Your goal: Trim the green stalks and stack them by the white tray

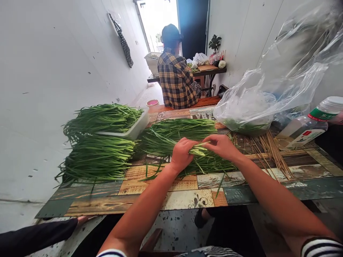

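My left hand (pixel 182 154) is wrapped round a bunch of Chinese chives (pixel 198 150), whose pale cut ends point right and whose green leaves trail off to the left. Just right of those ends, my right hand (pixel 222 146) has its thumb and fingertips pinched together at a stalk end. Exactly what lies in that pinch is too small to be sure of. Behind my hands lies a flat pile of chives (pixel 187 126). Loose leaves (pixel 217 162) are scattered beneath and beside both hands.
Chives are heaped at the left, partly in a white tray (pixel 136 125). Thin wooden skewers (pixel 273 153), a plastic bag (pixel 241 100) over a bowl and a tilted bottle (pixel 308 123) occupy the right. A person in a plaid shirt (pixel 174 78) sits beyond; another person's sleeve (pixel 40 233) shows lower left.
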A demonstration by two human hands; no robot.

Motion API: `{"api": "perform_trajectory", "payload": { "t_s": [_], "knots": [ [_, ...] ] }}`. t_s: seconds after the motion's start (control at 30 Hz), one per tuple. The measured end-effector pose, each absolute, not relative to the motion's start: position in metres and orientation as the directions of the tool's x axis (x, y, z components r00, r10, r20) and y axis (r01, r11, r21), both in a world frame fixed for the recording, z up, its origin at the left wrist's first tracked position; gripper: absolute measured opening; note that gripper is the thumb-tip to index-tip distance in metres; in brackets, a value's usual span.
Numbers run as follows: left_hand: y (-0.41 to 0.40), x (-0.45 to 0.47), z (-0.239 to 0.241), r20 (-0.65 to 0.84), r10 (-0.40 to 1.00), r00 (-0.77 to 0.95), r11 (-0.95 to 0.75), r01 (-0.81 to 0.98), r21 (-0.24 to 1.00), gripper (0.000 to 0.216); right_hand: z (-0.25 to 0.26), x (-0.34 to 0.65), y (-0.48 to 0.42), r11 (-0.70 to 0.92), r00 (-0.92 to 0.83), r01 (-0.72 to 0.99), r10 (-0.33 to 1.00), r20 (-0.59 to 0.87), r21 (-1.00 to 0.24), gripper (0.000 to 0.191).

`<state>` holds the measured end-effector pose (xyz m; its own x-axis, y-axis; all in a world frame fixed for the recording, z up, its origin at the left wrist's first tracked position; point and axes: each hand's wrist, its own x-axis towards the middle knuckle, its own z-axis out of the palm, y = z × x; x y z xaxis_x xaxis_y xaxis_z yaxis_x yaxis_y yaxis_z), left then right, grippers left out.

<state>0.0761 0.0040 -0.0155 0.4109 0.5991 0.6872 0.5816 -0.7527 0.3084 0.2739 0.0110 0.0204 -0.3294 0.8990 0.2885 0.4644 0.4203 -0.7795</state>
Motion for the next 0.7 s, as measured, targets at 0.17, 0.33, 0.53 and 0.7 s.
{"api": "perform_trajectory", "payload": {
  "t_s": [0.17,0.33,0.53,0.7],
  "knots": [
    [0.006,0.076,-0.017,0.660,0.643,0.388,-0.720,0.601,0.348,0.018,0.008,0.289,0.024,0.436,-0.357,0.473,0.889,0.285,-0.766,0.025],
    [0.006,0.078,-0.016,0.655,0.671,0.348,-0.699,0.592,0.401,0.017,0.017,0.294,0.027,0.309,-0.047,0.409,0.947,0.318,-0.859,0.031],
    [0.005,0.079,-0.010,0.673,0.662,0.329,-0.711,0.559,0.427,0.020,0.015,0.285,0.025,0.442,-0.202,0.500,0.896,0.396,-0.745,0.033],
    [0.006,0.071,0.002,0.697,0.699,0.161,-0.652,0.544,0.528,0.024,0.013,0.291,0.033,0.411,-0.052,0.616,0.872,0.486,-0.672,0.024]
  ]
}}
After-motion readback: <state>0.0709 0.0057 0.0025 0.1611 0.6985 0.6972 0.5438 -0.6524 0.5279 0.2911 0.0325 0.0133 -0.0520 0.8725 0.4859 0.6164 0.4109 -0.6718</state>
